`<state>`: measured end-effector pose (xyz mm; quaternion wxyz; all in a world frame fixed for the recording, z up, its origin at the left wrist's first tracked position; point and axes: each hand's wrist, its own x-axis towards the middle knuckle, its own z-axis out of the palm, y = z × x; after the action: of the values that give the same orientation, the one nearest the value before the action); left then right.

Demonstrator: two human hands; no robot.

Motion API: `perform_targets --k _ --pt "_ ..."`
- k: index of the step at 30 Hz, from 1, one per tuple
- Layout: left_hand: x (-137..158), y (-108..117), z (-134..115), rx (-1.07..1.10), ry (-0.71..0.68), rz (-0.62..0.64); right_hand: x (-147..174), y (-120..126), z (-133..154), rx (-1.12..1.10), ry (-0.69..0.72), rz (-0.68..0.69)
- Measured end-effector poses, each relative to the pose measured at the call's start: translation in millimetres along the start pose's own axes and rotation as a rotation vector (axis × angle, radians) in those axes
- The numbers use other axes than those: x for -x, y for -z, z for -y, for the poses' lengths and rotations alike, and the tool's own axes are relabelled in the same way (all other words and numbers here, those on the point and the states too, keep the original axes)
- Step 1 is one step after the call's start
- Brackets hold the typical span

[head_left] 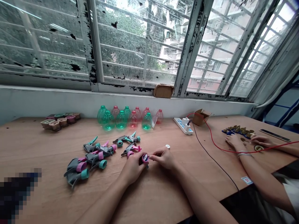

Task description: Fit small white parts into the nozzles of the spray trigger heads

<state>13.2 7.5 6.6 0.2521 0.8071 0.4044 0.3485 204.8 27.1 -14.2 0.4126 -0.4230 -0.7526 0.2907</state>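
My left hand (134, 168) is wrapped round a spray trigger head, its pink collar (145, 158) facing me with something pale inside the opening. Close by on the right, my right hand (164, 158) has thumb and forefinger pinched at the collar's edge; what lies between the fingertips is too small to name. Behind that hand sits a small white round piece (167, 146). To the left lie several grey spray trigger heads (94, 157) with pink or teal collars. Another trigger head with pink parts (131, 150) rests just beyond my left hand.
Green and pink clear bottles (121, 120) stand along the wall. A power strip (183, 125) has plugs and cables, a red one crossing the table. Stacked small containers (60, 121) sit back left. At right a co-worker's hands (234, 142) are near gold-coloured pieces (239, 130).
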Motion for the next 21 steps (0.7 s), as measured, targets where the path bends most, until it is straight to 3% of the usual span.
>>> perform_targets --k 8,15,21 --pt "0.1 1.2 0.6 -0.002 0.01 -0.017 0.1 14.5 0.3 -0.088 -0.07 -0.006" --pt "0.0 2.0 1.8 -0.001 -0.012 -0.014 5.1 84.3 -36.6 -0.054 -0.302 -0.142" --pt "-0.5 1.1 3.5 -0.008 -0.023 -0.001 15.5 129.2 -66.1 0.281 -0.391 -0.119"
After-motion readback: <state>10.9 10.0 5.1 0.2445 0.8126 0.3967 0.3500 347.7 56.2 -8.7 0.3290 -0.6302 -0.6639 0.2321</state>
